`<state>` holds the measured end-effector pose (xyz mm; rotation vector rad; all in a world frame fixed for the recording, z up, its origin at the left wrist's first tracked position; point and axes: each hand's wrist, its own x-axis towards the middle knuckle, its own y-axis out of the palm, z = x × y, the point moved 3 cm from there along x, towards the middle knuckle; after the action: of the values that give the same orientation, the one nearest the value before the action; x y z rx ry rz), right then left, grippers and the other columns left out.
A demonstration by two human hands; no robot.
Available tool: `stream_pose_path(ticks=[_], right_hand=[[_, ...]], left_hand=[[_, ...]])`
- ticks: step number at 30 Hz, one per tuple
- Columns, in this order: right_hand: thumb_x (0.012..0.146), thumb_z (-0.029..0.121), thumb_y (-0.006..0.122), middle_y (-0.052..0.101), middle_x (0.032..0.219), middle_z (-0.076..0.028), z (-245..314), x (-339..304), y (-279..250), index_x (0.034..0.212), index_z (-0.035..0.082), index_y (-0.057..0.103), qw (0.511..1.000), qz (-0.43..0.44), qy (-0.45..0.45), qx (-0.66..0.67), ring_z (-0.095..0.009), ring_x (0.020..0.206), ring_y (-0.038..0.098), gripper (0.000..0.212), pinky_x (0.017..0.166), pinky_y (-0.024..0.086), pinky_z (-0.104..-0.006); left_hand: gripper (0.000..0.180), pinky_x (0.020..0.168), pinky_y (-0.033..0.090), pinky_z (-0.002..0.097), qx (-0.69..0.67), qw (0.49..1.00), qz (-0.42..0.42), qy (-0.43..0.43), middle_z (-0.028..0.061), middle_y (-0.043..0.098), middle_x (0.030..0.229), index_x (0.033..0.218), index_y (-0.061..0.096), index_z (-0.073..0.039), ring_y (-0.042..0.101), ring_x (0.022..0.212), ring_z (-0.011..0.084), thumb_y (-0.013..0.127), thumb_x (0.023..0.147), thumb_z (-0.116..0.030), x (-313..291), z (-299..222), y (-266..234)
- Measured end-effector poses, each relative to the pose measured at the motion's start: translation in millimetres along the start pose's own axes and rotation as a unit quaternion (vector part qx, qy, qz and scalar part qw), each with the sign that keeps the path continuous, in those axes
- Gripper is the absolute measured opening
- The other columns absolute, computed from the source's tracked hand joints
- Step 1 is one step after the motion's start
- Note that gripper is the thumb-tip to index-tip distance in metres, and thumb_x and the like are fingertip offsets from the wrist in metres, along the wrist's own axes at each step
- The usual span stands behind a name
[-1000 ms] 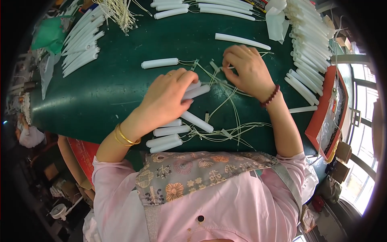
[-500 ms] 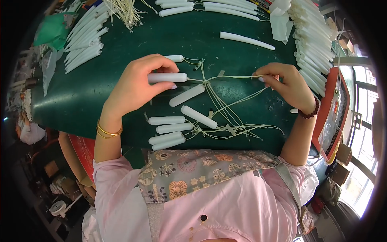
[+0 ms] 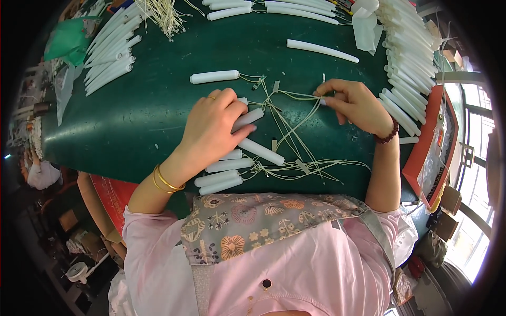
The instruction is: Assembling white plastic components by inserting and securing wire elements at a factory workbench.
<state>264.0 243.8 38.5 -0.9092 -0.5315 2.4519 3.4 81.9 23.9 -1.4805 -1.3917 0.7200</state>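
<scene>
My left hand [image 3: 213,124] reaches over the green table with its thumb and fingers closed around a short white tube [image 3: 250,119] that has thin wires at one end. Another white tube is mostly hidden beneath its fingers. Pale wires [image 3: 298,97] are pinched between the thumb and fingertips of my right hand [image 3: 354,105], held slightly to the right of the tubes. Beyond my left hand lies one wired tube [image 3: 213,77]. Closer to me are a slanting tube [image 3: 262,151] and several more, with a tangle of wires [image 3: 305,167] beside them.
Long white tubes are piled at the right [image 3: 406,58] and far left [image 3: 113,52]. A single long tube [image 3: 322,50] lies near the far side. Loose wires [image 3: 163,16] form a bundle at the back. A red box [image 3: 426,150] stands by the right edge.
My left hand has moved nearer and to the right, from one tube to the slanted one beside it. The right hand has come left with the wires, which now bend.
</scene>
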Motion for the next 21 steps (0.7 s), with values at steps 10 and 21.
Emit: stream_pose_path(ticks=[10, 21], right_hand=[[0.106, 0.002, 0.058, 0.074, 0.105, -0.004, -20.4, 0.4, -21.5, 0.131, 0.004, 0.073, 0.959, -0.192, -0.191, 0.083, -0.009, 0.087, 0.065, 0.029, 0.079, 0.054, -0.0247], [0.098, -0.001, 0.064, 0.078, 0.111, -0.011, -45.9, 29.3, -22.8, 0.121, 0.003, 0.078, 0.949, -0.268, -0.167, -0.01, -0.015, 0.094, 0.073, 0.027, 0.084, 0.058, -0.0283]], left_hand=[[0.02, 0.073, 0.052, 0.0393, -0.062, 0.994, -0.043, -0.081, 0.0119, 0.07, 0.092, 0.108, 0.067, -0.005, 0.066, 0.081, 0.031, 0.074, 0.096, -0.018, 29.1, 31.2, -69.0], [0.031, 0.097, 0.054, 0.038, -0.12, 0.991, -0.006, 0.063, 0.0114, 0.072, 0.122, 0.119, 0.076, -0.004, 0.069, 0.11, 0.031, 0.079, 0.091, -0.017, 114.1, 28.8, -9.4]])
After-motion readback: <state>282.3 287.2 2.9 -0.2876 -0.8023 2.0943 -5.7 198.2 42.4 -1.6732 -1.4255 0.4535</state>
